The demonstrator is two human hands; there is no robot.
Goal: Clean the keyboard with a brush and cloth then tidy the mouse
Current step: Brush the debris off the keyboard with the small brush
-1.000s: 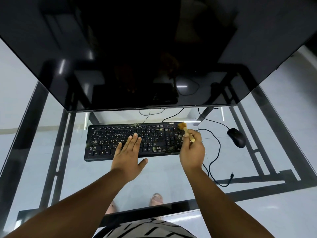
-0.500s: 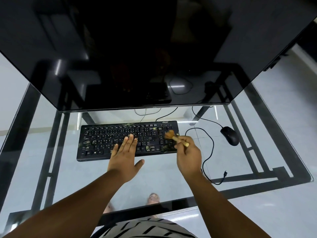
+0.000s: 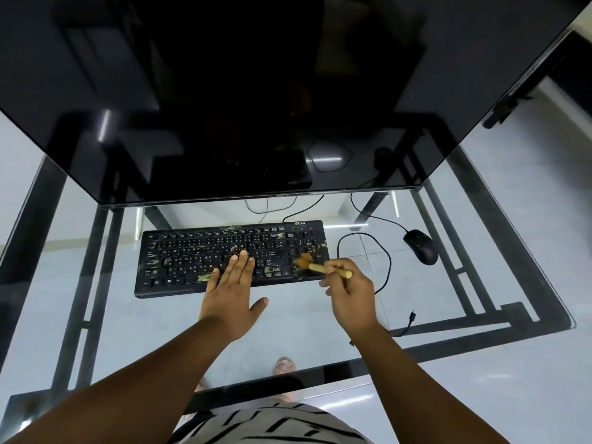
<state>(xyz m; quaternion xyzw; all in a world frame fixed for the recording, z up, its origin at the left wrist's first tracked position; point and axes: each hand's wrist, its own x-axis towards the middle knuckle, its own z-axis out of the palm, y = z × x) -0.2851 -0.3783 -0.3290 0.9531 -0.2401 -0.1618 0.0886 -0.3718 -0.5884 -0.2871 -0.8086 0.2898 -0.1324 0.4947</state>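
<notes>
On the keyboard [image 3: 230,256], my left hand [image 3: 232,291] pressed flat; my right hand [image 3: 350,291] pinched the brush [image 3: 315,266], best swept lightly outward.

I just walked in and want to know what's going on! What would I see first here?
First you'd see the huge black monitor filling the top, standing at the back of a see-through glass table. Below it lies a black keyboard speckled with dirt: the left hand rests flat on its keys, while the right hand holds a small wooden brush over its right end. A black mouse sits off to the right.
</notes>
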